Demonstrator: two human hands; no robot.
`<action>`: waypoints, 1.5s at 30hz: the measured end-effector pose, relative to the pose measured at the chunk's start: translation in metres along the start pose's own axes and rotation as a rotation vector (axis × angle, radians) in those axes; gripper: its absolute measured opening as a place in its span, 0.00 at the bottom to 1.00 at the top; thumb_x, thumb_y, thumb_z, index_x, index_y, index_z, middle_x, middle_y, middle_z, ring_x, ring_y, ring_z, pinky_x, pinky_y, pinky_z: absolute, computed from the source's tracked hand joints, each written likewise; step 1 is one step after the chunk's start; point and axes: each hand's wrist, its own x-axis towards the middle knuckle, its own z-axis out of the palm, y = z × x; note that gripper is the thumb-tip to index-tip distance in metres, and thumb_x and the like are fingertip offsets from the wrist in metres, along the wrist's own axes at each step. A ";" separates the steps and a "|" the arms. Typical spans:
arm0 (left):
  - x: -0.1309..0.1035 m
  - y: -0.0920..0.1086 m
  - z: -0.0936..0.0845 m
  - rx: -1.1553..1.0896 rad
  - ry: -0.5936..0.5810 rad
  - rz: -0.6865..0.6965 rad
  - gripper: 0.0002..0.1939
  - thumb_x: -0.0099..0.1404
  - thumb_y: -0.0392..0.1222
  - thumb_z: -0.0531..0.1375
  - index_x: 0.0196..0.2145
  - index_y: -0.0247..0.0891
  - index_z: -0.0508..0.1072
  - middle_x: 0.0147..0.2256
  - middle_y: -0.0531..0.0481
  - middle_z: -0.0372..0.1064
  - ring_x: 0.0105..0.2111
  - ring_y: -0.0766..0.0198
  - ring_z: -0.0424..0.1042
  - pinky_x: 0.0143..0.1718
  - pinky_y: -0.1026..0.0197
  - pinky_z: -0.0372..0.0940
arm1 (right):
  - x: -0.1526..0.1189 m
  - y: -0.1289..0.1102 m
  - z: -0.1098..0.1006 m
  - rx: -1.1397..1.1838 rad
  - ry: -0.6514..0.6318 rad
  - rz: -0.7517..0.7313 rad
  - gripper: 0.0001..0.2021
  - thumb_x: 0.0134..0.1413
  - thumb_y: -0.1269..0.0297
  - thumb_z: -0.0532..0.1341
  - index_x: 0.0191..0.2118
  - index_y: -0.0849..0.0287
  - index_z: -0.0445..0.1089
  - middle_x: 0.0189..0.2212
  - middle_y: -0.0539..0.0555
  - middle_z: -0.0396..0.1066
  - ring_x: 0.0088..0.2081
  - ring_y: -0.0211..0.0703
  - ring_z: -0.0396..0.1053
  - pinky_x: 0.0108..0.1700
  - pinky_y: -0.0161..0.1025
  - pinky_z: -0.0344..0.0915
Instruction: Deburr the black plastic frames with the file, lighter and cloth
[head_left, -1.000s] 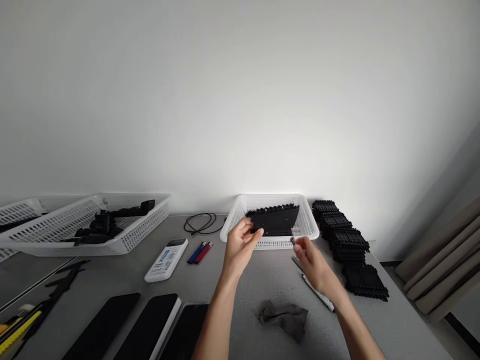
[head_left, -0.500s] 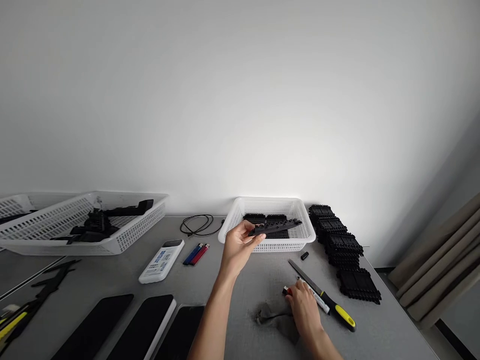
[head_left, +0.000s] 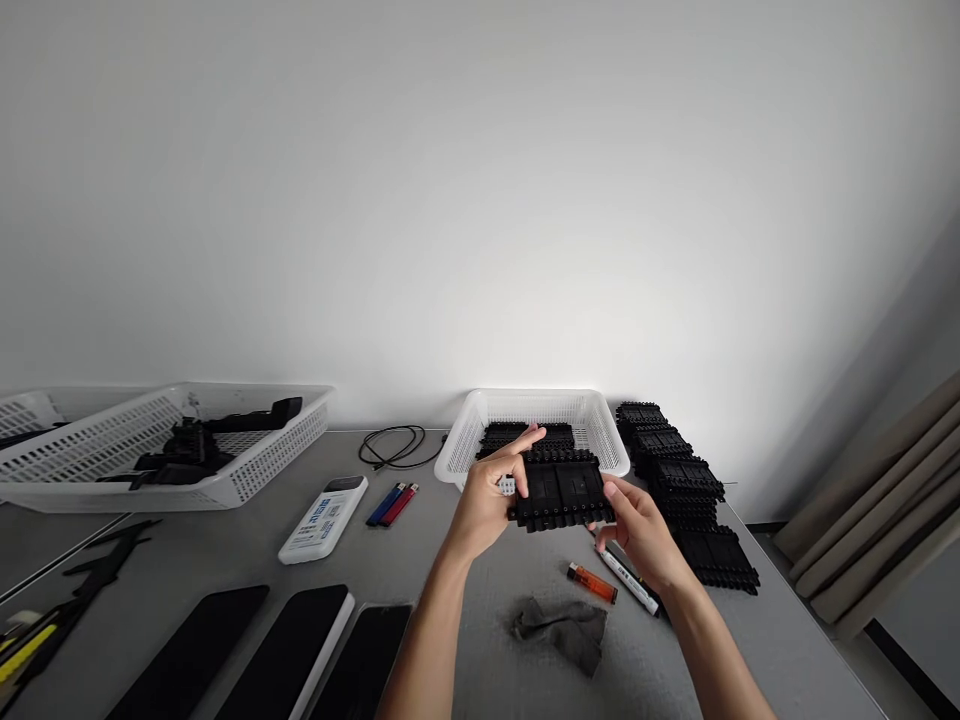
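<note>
My left hand (head_left: 480, 505) is closed on the left end of a black plastic panel (head_left: 562, 490) with small knobs along its long edges. The panel is held up in front of the white basket, its broad face towards me. At its right edge, the thumb and fingers of my right hand (head_left: 637, 525) pinch it. Below lie an orange lighter (head_left: 592, 582), a crumpled grey cloth (head_left: 564, 632) and a white marker (head_left: 628, 580). My right hand and forearm hide most of the file beside the marker.
Similar panels lie inside the white basket (head_left: 454, 462) and in stacks (head_left: 679, 480) along the right table edge. To the left are a white power bank (head_left: 324, 520), two lighters (head_left: 392, 504), a black cable (head_left: 392, 447), several phones (head_left: 285, 655) and another basket (head_left: 225, 490) of black parts.
My right hand has left the orange lighter, which now lies uncovered beside the cloth, and has risen to the panel's right edge. The panel has turned from edge-on to face me and come lower.
</note>
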 end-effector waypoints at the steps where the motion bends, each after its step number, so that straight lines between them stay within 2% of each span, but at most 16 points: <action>1: 0.000 0.000 0.001 -0.004 -0.004 -0.001 0.11 0.52 0.27 0.60 0.19 0.40 0.65 0.60 0.40 0.66 0.63 0.47 0.61 0.61 0.44 0.57 | 0.002 -0.003 0.002 0.020 0.020 0.008 0.19 0.52 0.47 0.66 0.40 0.59 0.72 0.31 0.51 0.69 0.24 0.34 0.64 0.20 0.31 0.62; 3: 0.000 0.000 0.001 -0.071 0.017 -0.014 0.05 0.56 0.31 0.61 0.25 0.39 0.71 0.64 0.40 0.60 0.62 0.46 0.62 0.58 0.47 0.61 | 0.005 -0.003 0.003 0.048 0.083 0.008 0.17 0.49 0.50 0.68 0.37 0.59 0.70 0.25 0.45 0.64 0.18 0.29 0.57 0.15 0.28 0.56; 4: 0.000 0.001 0.001 -0.138 0.037 -0.035 0.04 0.58 0.34 0.62 0.32 0.40 0.73 0.65 0.40 0.57 0.61 0.46 0.63 0.55 0.49 0.64 | 0.006 -0.002 0.003 0.055 0.116 -0.001 0.17 0.49 0.51 0.69 0.36 0.59 0.69 0.23 0.44 0.61 0.16 0.28 0.55 0.14 0.28 0.54; 6: 0.000 0.003 0.000 -0.288 0.066 -0.126 0.18 0.60 0.41 0.63 0.49 0.43 0.71 0.65 0.38 0.56 0.58 0.46 0.68 0.48 0.52 0.69 | 0.007 0.000 0.002 0.042 0.159 -0.033 0.17 0.50 0.50 0.68 0.35 0.58 0.66 0.23 0.43 0.61 0.17 0.29 0.56 0.15 0.28 0.56; 7: 0.001 0.004 0.001 -0.334 0.066 -0.193 0.25 0.60 0.44 0.63 0.55 0.45 0.67 0.63 0.36 0.60 0.55 0.46 0.70 0.45 0.54 0.70 | 0.007 0.001 0.001 0.022 0.168 -0.054 0.17 0.50 0.50 0.67 0.36 0.57 0.66 0.24 0.44 0.62 0.19 0.30 0.59 0.17 0.29 0.59; 9: 0.001 0.004 0.003 -0.317 0.037 -0.340 0.33 0.60 0.48 0.64 0.61 0.44 0.62 0.55 0.36 0.70 0.50 0.48 0.73 0.42 0.55 0.70 | 0.007 -0.001 0.000 -0.032 0.166 -0.091 0.18 0.52 0.49 0.66 0.38 0.56 0.64 0.27 0.46 0.65 0.23 0.34 0.63 0.21 0.31 0.65; 12: 0.002 -0.003 0.008 -0.163 0.027 -0.502 0.35 0.59 0.51 0.65 0.61 0.37 0.64 0.42 0.40 0.77 0.45 0.51 0.75 0.38 0.58 0.68 | 0.007 -0.005 -0.001 -0.129 0.151 -0.137 0.18 0.54 0.46 0.64 0.38 0.55 0.63 0.29 0.48 0.66 0.28 0.38 0.65 0.24 0.34 0.69; 16: 0.001 -0.015 0.008 -0.105 0.065 -0.493 0.32 0.59 0.51 0.65 0.57 0.34 0.66 0.36 0.44 0.77 0.40 0.55 0.75 0.39 0.58 0.66 | -0.007 0.003 -0.015 -0.426 0.184 -0.153 0.20 0.60 0.43 0.56 0.44 0.55 0.67 0.37 0.54 0.70 0.36 0.44 0.68 0.32 0.38 0.70; 18: 0.001 -0.016 0.005 -0.103 0.073 -0.457 0.29 0.60 0.51 0.64 0.55 0.35 0.68 0.35 0.45 0.77 0.39 0.56 0.75 0.41 0.58 0.65 | -0.024 0.019 -0.030 -0.708 0.245 -0.103 0.20 0.63 0.45 0.53 0.47 0.56 0.69 0.41 0.57 0.72 0.40 0.48 0.71 0.37 0.41 0.69; 21: 0.001 -0.014 0.000 -0.093 0.076 -0.445 0.27 0.60 0.51 0.64 0.53 0.36 0.69 0.34 0.46 0.77 0.39 0.56 0.76 0.41 0.59 0.65 | -0.052 0.053 -0.059 -1.145 0.390 0.041 0.19 0.63 0.50 0.51 0.43 0.57 0.72 0.42 0.60 0.74 0.44 0.54 0.71 0.42 0.44 0.65; 24: 0.001 -0.010 0.000 -0.100 0.081 -0.445 0.26 0.59 0.51 0.65 0.52 0.36 0.70 0.33 0.47 0.76 0.37 0.56 0.75 0.39 0.59 0.65 | -0.072 0.082 -0.083 -1.346 0.404 0.193 0.19 0.63 0.54 0.49 0.44 0.58 0.73 0.42 0.61 0.75 0.48 0.57 0.70 0.42 0.45 0.64; 30: 0.001 -0.007 0.001 -0.126 0.092 -0.448 0.26 0.59 0.50 0.65 0.52 0.35 0.70 0.32 0.48 0.76 0.35 0.58 0.75 0.38 0.61 0.64 | -0.077 0.103 -0.101 -1.484 0.333 0.256 0.13 0.63 0.61 0.51 0.40 0.56 0.72 0.40 0.59 0.75 0.45 0.53 0.72 0.41 0.42 0.62; 35: -0.001 -0.007 0.000 -0.147 0.113 -0.430 0.24 0.58 0.48 0.66 0.50 0.36 0.72 0.32 0.48 0.77 0.35 0.59 0.76 0.38 0.61 0.65 | -0.072 0.112 -0.102 -1.573 0.362 0.247 0.08 0.61 0.64 0.55 0.36 0.58 0.71 0.38 0.60 0.76 0.43 0.53 0.73 0.40 0.42 0.62; 39: -0.001 -0.006 -0.001 -0.133 0.148 -0.426 0.25 0.58 0.48 0.66 0.51 0.36 0.72 0.31 0.49 0.77 0.34 0.59 0.76 0.38 0.60 0.66 | -0.080 0.117 -0.098 -1.646 0.384 0.176 0.06 0.62 0.68 0.53 0.36 0.58 0.67 0.34 0.62 0.75 0.40 0.55 0.74 0.39 0.43 0.62; 43: 0.000 -0.001 -0.003 -0.177 0.217 -0.424 0.25 0.55 0.48 0.67 0.48 0.35 0.73 0.32 0.45 0.78 0.38 0.55 0.77 0.41 0.58 0.68 | -0.100 0.112 -0.096 -1.509 0.413 0.196 0.08 0.65 0.64 0.48 0.38 0.56 0.62 0.26 0.57 0.74 0.31 0.54 0.74 0.37 0.44 0.62; 45: 0.002 0.001 -0.004 -0.211 0.255 -0.427 0.24 0.54 0.49 0.68 0.46 0.35 0.74 0.33 0.44 0.79 0.39 0.54 0.77 0.42 0.57 0.69 | -0.107 0.100 -0.095 -1.320 0.449 0.255 0.09 0.64 0.58 0.48 0.41 0.54 0.62 0.30 0.58 0.75 0.30 0.52 0.74 0.35 0.43 0.63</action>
